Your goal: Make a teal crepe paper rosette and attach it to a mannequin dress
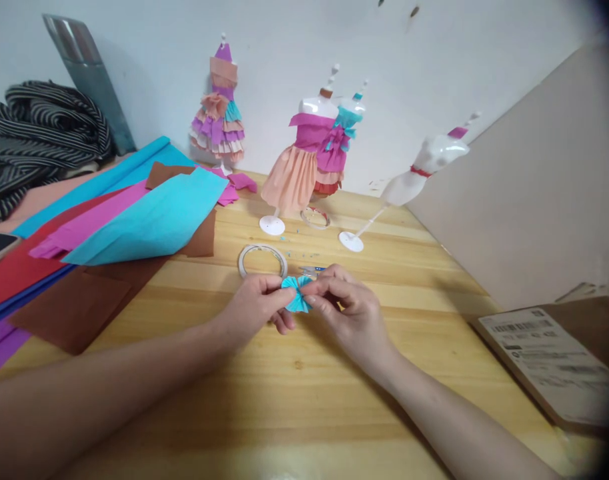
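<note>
A small turquoise pleated paper rosette (pixel 295 301) is held just above the table between both hands. My left hand (pixel 259 303) pinches its left side, thumb on top and other fingers beneath. At its right side, the thumb and index finger of my right hand (pixel 352 307) are closed on the paper near the gathered centre. Just beyond the fingers lie blue-handled thread snips (pixel 312 270), partly hidden by my right hand. A roll of white tape (pixel 241 261) rests flat behind my left hand.
Crepe paper sheets (pixel 149 217) in several colours cover the left side. Small mannequins in paper dresses (pixel 292 177) stand at the back, beside a bare leaning mannequin (pixel 409 183). Another tape roll (pixel 316 225) lies behind. A cardboard box (pixel 549 360) sits at right, a striped cloth (pixel 39 133) far left.
</note>
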The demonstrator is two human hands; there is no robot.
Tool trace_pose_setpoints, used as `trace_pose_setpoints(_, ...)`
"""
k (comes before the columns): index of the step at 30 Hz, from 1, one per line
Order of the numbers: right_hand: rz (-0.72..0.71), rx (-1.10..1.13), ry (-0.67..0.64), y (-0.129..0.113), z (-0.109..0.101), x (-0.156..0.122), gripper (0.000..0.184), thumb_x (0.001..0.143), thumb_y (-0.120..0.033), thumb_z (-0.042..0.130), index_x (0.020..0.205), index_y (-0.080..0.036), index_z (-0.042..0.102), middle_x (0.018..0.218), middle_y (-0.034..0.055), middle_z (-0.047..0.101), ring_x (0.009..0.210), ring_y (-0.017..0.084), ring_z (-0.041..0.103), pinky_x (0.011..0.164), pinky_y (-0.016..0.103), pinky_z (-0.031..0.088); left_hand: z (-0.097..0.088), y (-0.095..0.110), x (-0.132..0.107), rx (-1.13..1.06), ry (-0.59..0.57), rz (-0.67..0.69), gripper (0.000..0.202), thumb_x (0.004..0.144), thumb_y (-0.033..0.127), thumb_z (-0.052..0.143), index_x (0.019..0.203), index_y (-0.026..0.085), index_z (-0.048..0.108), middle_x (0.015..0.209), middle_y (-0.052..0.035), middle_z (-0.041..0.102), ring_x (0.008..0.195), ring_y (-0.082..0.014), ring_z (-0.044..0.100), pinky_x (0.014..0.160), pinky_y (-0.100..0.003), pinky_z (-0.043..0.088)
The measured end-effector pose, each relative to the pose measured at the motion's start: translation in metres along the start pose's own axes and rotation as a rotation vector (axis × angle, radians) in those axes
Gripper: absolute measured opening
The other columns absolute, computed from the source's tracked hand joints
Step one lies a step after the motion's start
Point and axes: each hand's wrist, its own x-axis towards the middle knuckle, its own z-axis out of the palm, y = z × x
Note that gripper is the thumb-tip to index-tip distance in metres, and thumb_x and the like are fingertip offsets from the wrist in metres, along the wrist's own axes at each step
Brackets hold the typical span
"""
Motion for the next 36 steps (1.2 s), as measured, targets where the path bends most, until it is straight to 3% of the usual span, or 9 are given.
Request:
trace_pose_setpoints(7,-0.035,-0.041,-0.005,0.000,0.002,-0.001,0.013,0.082,-0.018,0.063,0.073,-0.022,0.072,0.068,0.0025,0.058,0.060,0.015,0.050,0.051,0.027,0.040,0.001,0.001,0.000,0.033,0.010,0.014,0.016,0.072,0.024,0.064,0.062,0.014,0.058,0.048,0.0008,0.060,0.043,-0.0097,0.057,0.044,-0.019,0.047)
trace_pose_setpoints(13,0.078,-0.013,0.017,0.003,0.006,-0.003,0.009,0.074,-0.022,0.070,0.065,-0.021,0.067,0.065,0.0014,0.055,0.058,0.014,0.047,0.049,0.027,0.037,0.002,-0.001,-0.001,0.075,-0.005,0.038,0.019,0.071,0.024,0.064,0.057,0.014,0.056,0.046,0.0014,0.058,0.041,-0.0088,0.055,0.042,-0.019,0.045)
trace_pose_setpoints(23,0.433,0.535,-0.109,0.008,0.009,0.003,0.033,0.063,-0.040,0.084,0.069,-0.021,0.058,0.059,-0.0046,0.054,0.052,0.011,0.049,0.054,0.029,0.043,-0.002,-0.004,0.001,0.090,-0.035,0.056,0.019,0.070,0.032,0.064,0.063,0.015,0.060,0.048,0.0007,0.061,0.041,-0.0088,0.055,0.045,-0.019,0.044)
trace_pose_setpoints(27,0.486,0.599,-0.115,0.006,0.007,0.003,0.042,0.057,-0.039,0.089,0.079,-0.022,0.057,0.060,-0.0059,0.056,0.053,0.011,0.051,0.054,0.027,0.042,-0.004,-0.006,0.003,0.116,-0.054,0.070,0.022,0.071,0.036,0.063,0.069,0.015,0.062,0.051,-0.0002,0.063,0.044,-0.0105,0.058,0.046,-0.020,0.044)
trace_pose_setpoints(32,0.468,0.594,-0.096,0.002,-0.004,0.006,0.045,0.067,-0.056,0.078,0.090,-0.022,0.062,0.070,-0.0013,0.059,0.055,0.012,0.049,0.052,0.027,0.038,-0.006,-0.007,0.003,0.116,-0.069,0.082,0.025,0.073,0.039,0.062,0.070,0.015,0.061,0.054,-0.0015,0.064,0.046,-0.0110,0.059,0.047,-0.021,0.042)
trace_pose_setpoints(36,0.553,0.594,-0.067,0.001,-0.006,0.006,0.044,0.072,-0.059,0.071,0.092,-0.020,0.064,0.070,-0.0004,0.057,0.053,0.011,0.044,0.047,0.025,0.030,-0.007,-0.008,0.003,0.137,-0.077,0.099,0.027,0.074,0.041,0.062,0.072,0.014,0.062,0.055,-0.0019,0.064,0.047,-0.0115,0.059,0.047,-0.021,0.042)
